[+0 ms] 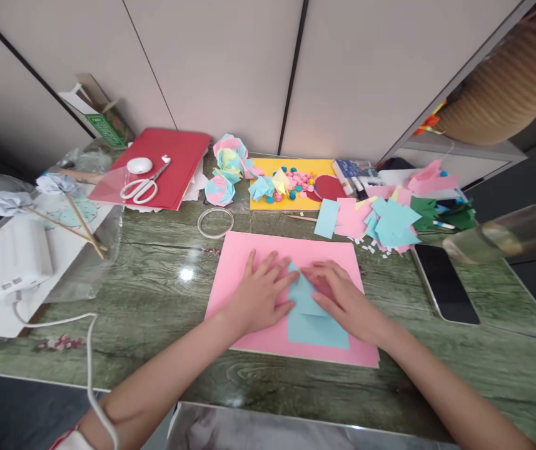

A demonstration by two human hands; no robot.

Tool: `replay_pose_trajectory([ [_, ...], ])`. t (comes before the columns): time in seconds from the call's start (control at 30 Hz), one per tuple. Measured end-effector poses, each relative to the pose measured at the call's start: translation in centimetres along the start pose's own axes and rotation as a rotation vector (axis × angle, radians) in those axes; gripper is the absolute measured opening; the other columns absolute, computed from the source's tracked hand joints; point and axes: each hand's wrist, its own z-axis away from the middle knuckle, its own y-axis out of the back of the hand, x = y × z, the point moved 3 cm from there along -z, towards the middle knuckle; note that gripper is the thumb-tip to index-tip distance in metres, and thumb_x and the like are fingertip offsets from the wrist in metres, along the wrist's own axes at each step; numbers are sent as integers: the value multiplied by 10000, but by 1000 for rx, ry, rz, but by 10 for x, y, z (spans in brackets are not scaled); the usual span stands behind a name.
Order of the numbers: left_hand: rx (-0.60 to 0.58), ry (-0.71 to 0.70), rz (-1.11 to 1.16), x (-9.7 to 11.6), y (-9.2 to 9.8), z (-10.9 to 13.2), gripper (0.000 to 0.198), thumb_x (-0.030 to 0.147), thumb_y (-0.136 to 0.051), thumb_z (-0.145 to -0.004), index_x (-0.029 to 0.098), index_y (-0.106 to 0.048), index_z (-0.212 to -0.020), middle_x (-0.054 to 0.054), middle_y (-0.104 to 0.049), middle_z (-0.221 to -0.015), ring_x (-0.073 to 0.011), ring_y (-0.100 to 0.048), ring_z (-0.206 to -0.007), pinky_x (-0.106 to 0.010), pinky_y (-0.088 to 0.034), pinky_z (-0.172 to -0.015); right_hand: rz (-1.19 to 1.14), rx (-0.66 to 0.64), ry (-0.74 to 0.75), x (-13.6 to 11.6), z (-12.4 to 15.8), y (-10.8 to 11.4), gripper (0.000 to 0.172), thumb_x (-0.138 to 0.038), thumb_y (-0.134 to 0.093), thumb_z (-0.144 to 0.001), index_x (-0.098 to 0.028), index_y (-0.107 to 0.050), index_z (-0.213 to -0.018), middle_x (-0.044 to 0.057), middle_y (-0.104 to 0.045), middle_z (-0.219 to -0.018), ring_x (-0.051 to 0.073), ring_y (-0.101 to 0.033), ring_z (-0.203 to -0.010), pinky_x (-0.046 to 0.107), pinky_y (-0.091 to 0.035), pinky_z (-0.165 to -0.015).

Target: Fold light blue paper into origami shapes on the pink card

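A light blue sheet of paper (319, 331) lies on a pink sheet of paper (230, 275), its upper part folded into a triangular flap. My left hand (264, 292) rests with spread fingers on the pink sheet, its fingertips touching the left edge of the blue paper. On the other side, my right hand (343, 303) has bent fingers at the flap's top and its thumb on the slanted edge. A gap shows between that thumb and the fingers. Parts of the fold are hidden under the fingertips.
Behind the pink sheet lie a roll of clear tape (216, 223), paper balls (221, 189), a yellow sheet (258, 203) and blue paper cutouts (394, 222). White scissors (140, 190) lie on a red folder (178, 165). A phone (446, 284) is right; a white cable (90, 350) crosses left.
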Motion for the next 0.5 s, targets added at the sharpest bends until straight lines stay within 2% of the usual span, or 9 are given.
replay_pose_trajectory([
  [0.13,45,-12,-2,2,1,2,513,510,-396,-831,253,-407,-1275,-68,-361,-1385,-306,-234,-1290,-589,-4,-1036,187,-1,90,-10,-16,1,219,-261,-419,-854,-196,-450,-1061,82,-526,-1161,217,-351,-1209,500,-232,-1033],
  [0.2,63,-13,9,1,0,4,562,527,-388,-829,224,-373,-1303,-69,-377,-1375,-308,-227,-1290,-584,9,-1038,275,-1,121,-14,-21,-1,185,-234,-410,-845,-186,-466,-1015,81,-545,-1125,219,-353,-1211,507,-200,-1044],
  [0.33,82,2,27,-1,-4,6,692,567,-386,-814,203,-223,-1380,-70,-369,-1382,-309,-207,-1297,-583,22,-1035,429,15,189,-20,-22,-7,201,-220,-396,-839,-169,-479,-1015,78,-579,-1054,238,-348,-1213,518,-151,-1056],
  [0.5,70,33,26,-2,-5,6,746,590,-406,-791,199,-188,-1388,-74,-390,-1367,-311,-203,-1297,-584,23,-1031,592,34,264,-26,-18,-10,239,-210,-390,-828,-149,-494,-1034,85,-594,-1022,271,-371,-1176,542,-100,-1058],
])
